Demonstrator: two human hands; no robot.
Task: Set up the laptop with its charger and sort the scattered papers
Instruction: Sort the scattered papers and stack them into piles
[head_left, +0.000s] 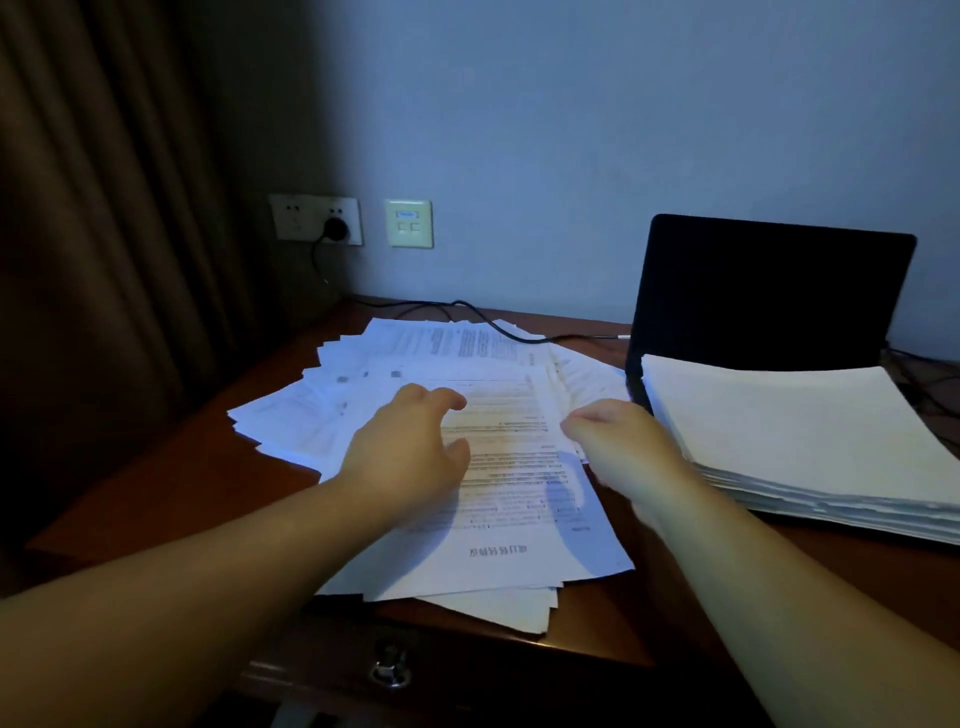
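Far left of both hands a curtain (104, 234) hangs dark. Beyond the left hand (410, 452), on the wall, a plug (335, 227) sits in the socket (316, 219), and its cable (498, 327) runs across the desk (171, 483) over the far edge of the scattered papers (415, 374) toward the laptop (769, 291). So the charger part looks done; the sorting is the step in hand.

The left hand lies over the top sheet (519, 499) of the spread, fingers loosely curled, holding nothing that I can see. The right hand (618, 441) is just beside it at that sheet's right edge; it is blurred, and whether it pinches the paper I cannot tell.

Right of the right hand, touching the open laptop's front, sits a squared stack (795, 431) of sheets, blank side up.

The next move likely calls for lifting the top sheet cleanly off the fan without dragging those beneath, then carrying it over to the stack.
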